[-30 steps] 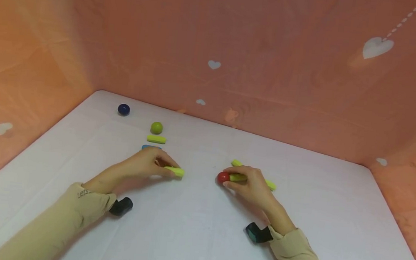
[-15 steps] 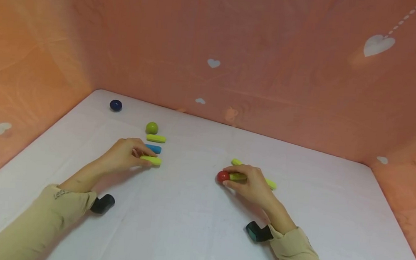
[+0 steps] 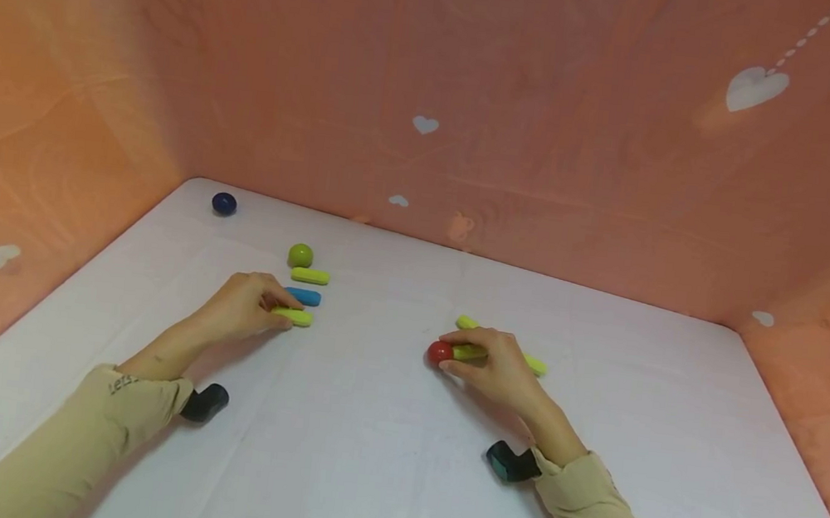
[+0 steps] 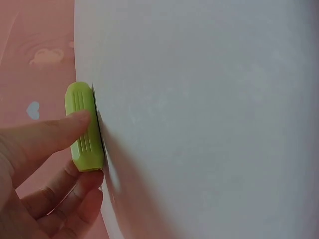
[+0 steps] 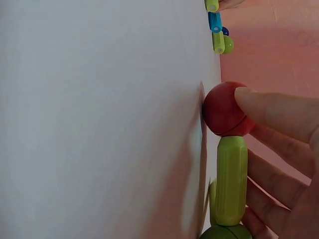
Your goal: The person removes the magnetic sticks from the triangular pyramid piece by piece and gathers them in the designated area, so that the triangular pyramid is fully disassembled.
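Pinching a green stick (image 3: pixel 293 316) lying left-right, left hand (image 3: pixel 241 306); right hand (image 3: pixel 498 367) grips red ball (image 3: pixel 439 352).

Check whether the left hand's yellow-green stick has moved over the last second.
Yes. The left hand carried the yellow-green stick leftward and back, from mid-table to just in front of the blue stick, which stayed put.

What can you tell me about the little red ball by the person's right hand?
The red ball is small, smooth and glossy, plastic by the look of it, with a faint seam around its middle in the right wrist view. It rests on the white table, in the middle. One end of a ribbed yellow-green stick butts against it, end to ball. The right hand touches it with a fingertip, the other fingers lying along the stick.
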Motion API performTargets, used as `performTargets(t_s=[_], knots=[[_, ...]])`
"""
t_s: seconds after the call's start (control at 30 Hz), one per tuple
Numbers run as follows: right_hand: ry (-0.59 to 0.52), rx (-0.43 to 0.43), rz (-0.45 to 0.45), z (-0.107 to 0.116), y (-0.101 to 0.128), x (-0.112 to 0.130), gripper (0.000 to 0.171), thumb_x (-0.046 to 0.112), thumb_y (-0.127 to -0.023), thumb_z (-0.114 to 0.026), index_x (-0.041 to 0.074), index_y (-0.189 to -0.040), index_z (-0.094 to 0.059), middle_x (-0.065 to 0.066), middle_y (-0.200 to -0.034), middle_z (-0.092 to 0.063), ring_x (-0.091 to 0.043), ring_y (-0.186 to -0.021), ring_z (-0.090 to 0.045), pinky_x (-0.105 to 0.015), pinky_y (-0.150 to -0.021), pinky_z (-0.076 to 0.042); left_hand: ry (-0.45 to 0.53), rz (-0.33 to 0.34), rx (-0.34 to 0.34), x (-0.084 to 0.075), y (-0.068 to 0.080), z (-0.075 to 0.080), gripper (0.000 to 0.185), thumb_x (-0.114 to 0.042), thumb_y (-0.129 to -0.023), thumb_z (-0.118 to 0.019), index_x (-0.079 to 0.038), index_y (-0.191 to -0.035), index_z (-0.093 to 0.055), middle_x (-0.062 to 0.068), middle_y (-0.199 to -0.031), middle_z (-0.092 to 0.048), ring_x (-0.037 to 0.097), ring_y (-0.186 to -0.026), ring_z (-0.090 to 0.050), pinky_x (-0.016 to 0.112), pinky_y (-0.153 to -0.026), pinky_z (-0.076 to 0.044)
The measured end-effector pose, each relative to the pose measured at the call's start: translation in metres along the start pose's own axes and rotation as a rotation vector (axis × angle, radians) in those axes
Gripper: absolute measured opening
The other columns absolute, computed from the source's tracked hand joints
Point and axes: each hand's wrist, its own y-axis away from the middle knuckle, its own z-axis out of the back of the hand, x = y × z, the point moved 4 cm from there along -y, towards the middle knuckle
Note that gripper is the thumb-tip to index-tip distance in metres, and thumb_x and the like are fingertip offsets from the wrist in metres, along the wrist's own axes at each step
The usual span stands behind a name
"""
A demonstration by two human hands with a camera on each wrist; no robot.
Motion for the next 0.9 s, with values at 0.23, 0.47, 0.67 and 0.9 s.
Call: performTargets(t_s=[0.23, 0.47, 0.67, 0.9], knots=[[0.010, -0.006, 0.014, 0.000, 0.000, 0.000, 0.030, 0.013, -0.080, -0.077, 0.009, -0.109, -0.072, -0.004, -0.103, -0.071, -0.022, -0.099, -0.061, -0.042, -0.090, -0.046, 0.005, 0.004, 0.010, -0.001, -0.001, -0.001, 0.019, -0.004, -0.078, -0.076, 0.000, -0.097, -0.074, 0.016, -0.095, -0.067, 0.023, -0.080, -0.058, 0.029, -0.068, -0.046], [0.008, -0.006, 0.015, 0.000, 0.000, 0.000, 0.030, 0.013, -0.080, -0.077, 0.009, -0.109, -0.072, -0.004, -0.104, -0.071, -0.023, -0.100, -0.061, -0.043, -0.091, -0.046, -0.011, -0.001, 0.021, 0.000, -0.002, -0.002, 0.020, -0.003, -0.077, -0.075, 0.000, -0.097, -0.074, 0.014, -0.094, -0.068, 0.024, -0.080, -0.059, 0.031, -0.071, -0.047], [0.020, -0.009, 0.022, 0.001, 0.001, 0.000, 0.031, 0.014, -0.079, -0.078, 0.009, -0.109, -0.072, -0.003, -0.103, -0.072, -0.023, -0.100, -0.061, -0.042, -0.090, -0.046, -0.039, -0.037, 0.011, -0.003, -0.002, -0.002, 0.024, -0.006, -0.075, -0.078, 0.001, -0.098, -0.072, 0.012, -0.089, -0.068, 0.025, -0.081, -0.061, 0.037, -0.073, -0.050], [-0.002, -0.034, 0.055, 0.002, 0.002, 0.000, 0.032, 0.012, -0.079, -0.077, 0.007, -0.110, -0.071, -0.005, -0.106, -0.071, -0.027, -0.108, -0.061, -0.048, -0.096, -0.045, -0.038, -0.049, -0.016, -0.011, -0.002, 0.000, 0.023, -0.007, -0.078, -0.076, 0.002, -0.099, -0.071, 0.016, -0.096, -0.068, 0.031, -0.088, -0.062, 0.045, -0.079, -0.050]])
